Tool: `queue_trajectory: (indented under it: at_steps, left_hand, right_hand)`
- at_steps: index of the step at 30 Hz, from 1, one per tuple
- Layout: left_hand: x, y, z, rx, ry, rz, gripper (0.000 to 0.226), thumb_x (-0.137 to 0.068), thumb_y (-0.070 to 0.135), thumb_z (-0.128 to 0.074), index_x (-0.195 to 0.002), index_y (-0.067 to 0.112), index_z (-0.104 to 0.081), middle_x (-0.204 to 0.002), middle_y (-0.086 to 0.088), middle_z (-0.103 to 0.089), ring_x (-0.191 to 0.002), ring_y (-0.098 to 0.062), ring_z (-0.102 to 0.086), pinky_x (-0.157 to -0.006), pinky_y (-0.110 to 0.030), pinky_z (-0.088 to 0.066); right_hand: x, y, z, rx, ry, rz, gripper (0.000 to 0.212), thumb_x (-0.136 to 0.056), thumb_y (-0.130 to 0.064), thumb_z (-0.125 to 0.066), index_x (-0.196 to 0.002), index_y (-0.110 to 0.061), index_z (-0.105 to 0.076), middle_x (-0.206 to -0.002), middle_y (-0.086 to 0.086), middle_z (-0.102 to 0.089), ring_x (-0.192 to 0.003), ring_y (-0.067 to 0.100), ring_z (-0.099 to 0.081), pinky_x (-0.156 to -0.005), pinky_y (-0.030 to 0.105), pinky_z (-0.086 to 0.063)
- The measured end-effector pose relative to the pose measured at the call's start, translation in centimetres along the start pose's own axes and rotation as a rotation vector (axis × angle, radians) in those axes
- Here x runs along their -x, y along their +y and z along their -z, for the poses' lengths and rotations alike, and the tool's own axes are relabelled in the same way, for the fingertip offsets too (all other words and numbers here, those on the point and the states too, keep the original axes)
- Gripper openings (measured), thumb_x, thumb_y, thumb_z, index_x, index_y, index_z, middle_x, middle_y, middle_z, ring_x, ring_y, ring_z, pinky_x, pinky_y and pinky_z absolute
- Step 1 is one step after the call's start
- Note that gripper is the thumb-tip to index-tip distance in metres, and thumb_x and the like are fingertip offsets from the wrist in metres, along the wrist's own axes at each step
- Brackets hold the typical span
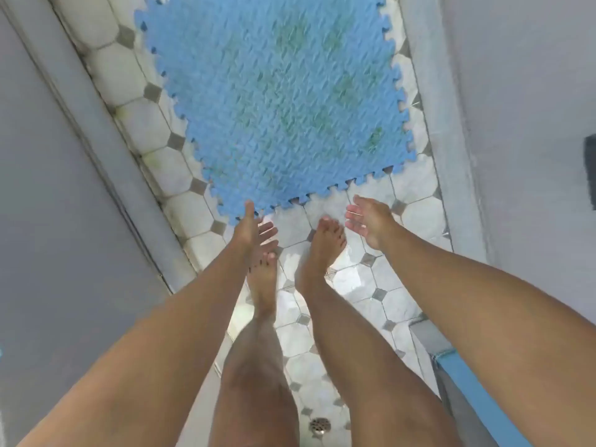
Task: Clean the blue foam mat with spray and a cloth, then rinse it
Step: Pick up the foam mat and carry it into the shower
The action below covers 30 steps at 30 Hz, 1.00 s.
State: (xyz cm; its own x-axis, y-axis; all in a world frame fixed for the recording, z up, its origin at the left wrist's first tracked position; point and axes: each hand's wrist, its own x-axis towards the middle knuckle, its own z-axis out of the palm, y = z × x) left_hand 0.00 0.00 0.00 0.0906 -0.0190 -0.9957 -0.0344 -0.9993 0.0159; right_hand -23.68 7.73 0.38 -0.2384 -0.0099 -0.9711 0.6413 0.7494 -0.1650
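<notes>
A blue foam mat (274, 101) with interlocking toothed edges lies flat on the tiled floor ahead of me, marked with greenish stains. My left hand (253, 229) reaches toward the mat's near corner, fingers apart, with the thumb tip at the edge. My right hand (371, 221) hovers just short of the mat's near edge, palm turned inward and fingers spread, holding nothing. No spray bottle or cloth is in view.
My two bare feet (322, 246) stand on wet white octagonal tiles (364, 282) right behind the mat. A floor drain (320, 425) sits between my legs. Grey walls close in on both sides, and a blue-edged ledge (477, 395) is at the lower right.
</notes>
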Motion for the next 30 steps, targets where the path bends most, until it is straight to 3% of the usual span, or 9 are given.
queue_trajectory:
  at_steps: [1, 4, 7, 11, 13, 20, 25, 28, 30]
  left_hand:
    - [-1.3, -0.4, -0.3, -0.033, 0.01, -0.007, 0.083, -0.1, 0.068, -0.04, -0.152, 0.004, -0.041, -0.129, -0.012, -0.058, -0.107, -0.027, -0.064, -0.077, -0.045, -0.054]
    - [-5.4, -1.3, -0.9, -0.046, 0.023, 0.005, 0.083, -0.098, 0.069, -0.045, -0.151, 0.005, -0.041, -0.136, -0.011, -0.055, -0.105, -0.024, -0.064, -0.071, -0.042, -0.053]
    - [-8.5, -1.7, -1.5, 0.032, 0.057, 0.003, 0.079, -0.101, 0.064, -0.045, -0.155, 0.006, -0.039, -0.149, -0.009, -0.049, -0.114, -0.025, -0.058, -0.085, -0.045, -0.054]
    - [-12.1, -1.2, -2.8, 0.094, 0.064, 0.028, 0.07, -0.105, 0.057, -0.044, -0.154, 0.008, -0.04, -0.153, -0.008, -0.048, -0.12, -0.026, -0.058, -0.092, -0.048, -0.053]
    - [-12.9, -0.9, -3.7, 0.107, 0.077, 0.024, 0.064, -0.106, 0.054, -0.042, -0.157, 0.014, -0.038, -0.157, -0.009, -0.044, -0.13, -0.026, -0.056, -0.099, -0.048, -0.052]
    - [-12.5, 0.0, -5.6, 0.33, 0.133, 0.052, 0.052, -0.106, 0.05, -0.045, -0.151, 0.024, -0.045, -0.153, -0.005, -0.048, -0.138, -0.021, -0.054, -0.109, -0.045, -0.049]
    - [-12.8, 0.9, -6.4, 0.468, 0.147, 0.071, 0.055, -0.102, 0.051, -0.055, -0.149, 0.025, -0.048, -0.153, 0.002, -0.049, -0.136, -0.015, -0.054, -0.108, -0.039, -0.047]
    - [-13.3, 0.9, -5.7, 0.481, 0.155, 0.074, 0.057, -0.099, 0.053, -0.059, -0.148, 0.024, -0.05, -0.149, 0.002, -0.054, -0.126, -0.015, -0.059, -0.09, -0.035, -0.05]
    - [-13.8, 1.1, -5.2, 0.469, 0.165, 0.071, 0.053, -0.098, 0.055, -0.059, -0.141, 0.024, -0.054, -0.133, 0.004, -0.06, -0.094, -0.012, -0.061, -0.073, -0.031, -0.047]
  right_hand:
    - [-1.6, 0.4, -0.4, 0.002, -0.004, -0.005, 0.002, -0.098, -0.015, -0.06, -0.097, -0.016, -0.061, -0.087, 0.004, -0.061, -0.075, 0.018, -0.059, -0.07, 0.031, -0.052]
    - [-6.6, 0.6, -0.9, -0.002, 0.045, 0.001, 0.025, -0.095, 0.0, -0.057, -0.114, -0.016, -0.059, -0.088, 0.007, -0.059, -0.074, 0.018, -0.057, -0.072, 0.035, -0.055]
    - [-10.6, -0.3, -1.4, 0.032, 0.113, 0.019, 0.041, -0.094, 0.006, -0.053, -0.129, -0.015, -0.055, -0.092, 0.006, -0.056, -0.081, 0.017, -0.055, -0.089, 0.041, -0.056]
    - [-14.6, -1.6, -1.7, 0.15, 0.165, 0.04, 0.044, -0.1, -0.004, -0.046, -0.144, -0.007, -0.044, -0.092, 0.001, -0.05, -0.08, 0.015, -0.055, -0.079, 0.034, -0.057]
    - [-15.6, -1.9, -1.6, 0.136, 0.196, 0.047, 0.046, -0.101, -0.011, -0.043, -0.147, -0.004, -0.037, -0.104, 0.005, -0.047, -0.084, 0.018, -0.055, -0.085, 0.036, -0.057]
    - [-16.5, -1.9, -2.9, -0.095, 0.268, 0.019, 0.036, -0.093, -0.024, -0.066, -0.129, -0.022, -0.06, -0.118, 0.001, -0.061, -0.098, 0.015, -0.056, -0.07, 0.03, -0.057]
    - [-17.1, -2.1, -2.3, -0.117, 0.251, -0.061, 0.043, -0.085, -0.038, -0.077, -0.12, -0.02, -0.059, -0.114, -0.002, -0.058, -0.11, 0.016, -0.057, -0.087, 0.035, -0.058]
    - [-17.1, -2.2, -2.0, -0.118, 0.222, -0.048, 0.04, -0.087, -0.039, -0.076, -0.116, -0.018, -0.058, -0.1, -0.003, -0.059, -0.099, 0.012, -0.062, -0.081, 0.03, -0.058]
    - [-17.3, -1.9, -1.7, -0.12, 0.218, -0.051, 0.035, -0.086, -0.037, -0.077, -0.112, -0.018, -0.063, -0.092, -0.002, -0.06, -0.08, 0.009, -0.061, -0.061, 0.022, -0.051]
